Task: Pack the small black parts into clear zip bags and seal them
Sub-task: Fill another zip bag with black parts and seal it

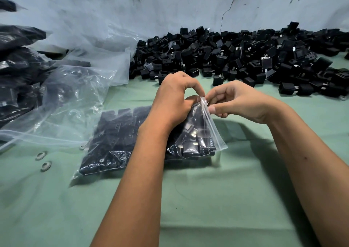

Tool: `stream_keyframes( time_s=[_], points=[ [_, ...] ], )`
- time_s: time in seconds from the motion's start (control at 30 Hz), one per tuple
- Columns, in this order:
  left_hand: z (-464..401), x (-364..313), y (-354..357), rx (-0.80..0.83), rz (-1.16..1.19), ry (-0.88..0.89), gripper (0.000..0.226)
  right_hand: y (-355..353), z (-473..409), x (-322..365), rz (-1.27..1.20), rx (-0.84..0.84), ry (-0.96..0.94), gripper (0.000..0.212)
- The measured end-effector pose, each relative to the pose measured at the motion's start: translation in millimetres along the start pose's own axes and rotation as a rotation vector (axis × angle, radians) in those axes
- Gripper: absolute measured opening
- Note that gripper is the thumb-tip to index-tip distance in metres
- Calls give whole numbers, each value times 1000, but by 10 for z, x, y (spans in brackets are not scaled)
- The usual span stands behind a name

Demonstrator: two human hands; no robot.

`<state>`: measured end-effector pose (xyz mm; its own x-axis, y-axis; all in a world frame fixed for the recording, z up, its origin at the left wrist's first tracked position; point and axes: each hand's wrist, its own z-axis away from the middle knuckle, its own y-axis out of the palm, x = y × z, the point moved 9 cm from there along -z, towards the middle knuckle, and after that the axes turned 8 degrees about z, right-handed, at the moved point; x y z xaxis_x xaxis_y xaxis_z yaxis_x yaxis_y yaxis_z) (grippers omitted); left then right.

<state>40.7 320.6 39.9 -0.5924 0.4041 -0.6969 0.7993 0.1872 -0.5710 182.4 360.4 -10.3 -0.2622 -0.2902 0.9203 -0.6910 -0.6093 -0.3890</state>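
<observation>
A clear plastic zip bag (120,139), filled with small black plug-shaped parts, lay on the green cloth-covered table (207,199) in the middle of the view. The left hand (171,101) rested on the right end of this bag, and its grip was pressed together on the upper corner of the bag's mouth, with the fingers curled down over the plastic. The right hand (234,103) was just beside it, and its thumb and fingers pinched the transparent zip strip (209,120) at the same top corner. This strip ran down from the two hands to the lower right corner of the bag, and I could not tell if it was already closed along the whole length. Behind the hands, a big loose heap of small black parts with metal pins (236,55) was spread along the pale stained wall (170,6) and reached to the right edge. At the left side lay a pile of empty clear plastic bags (75,95), and behind it several already filled bags of dark parts (18,63). Two small pale rings (43,160) were on the table near the left end of the full bag.
</observation>
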Motion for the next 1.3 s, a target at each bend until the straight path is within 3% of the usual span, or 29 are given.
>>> stream_keyframes(
  time_s=[0.37, 0.7, 0.9, 1.3],
  points=[
    [-5, -74, 5, -11, -27, 19, 20, 81, 2, -36, -10, 41, 42, 13],
    [-18, -92, 22, -20, -54, 34, 21, 252, -26, 41, 41, 104, 50, 33],
    [-34, -93, 20, -26, -64, 41, 21, 397, -49, 71, 29, 174, 69, 11],
    [-20, -107, 6, -28, -67, 43, 19, 395, -45, 58, 25, 189, 59, 11]
  ],
)
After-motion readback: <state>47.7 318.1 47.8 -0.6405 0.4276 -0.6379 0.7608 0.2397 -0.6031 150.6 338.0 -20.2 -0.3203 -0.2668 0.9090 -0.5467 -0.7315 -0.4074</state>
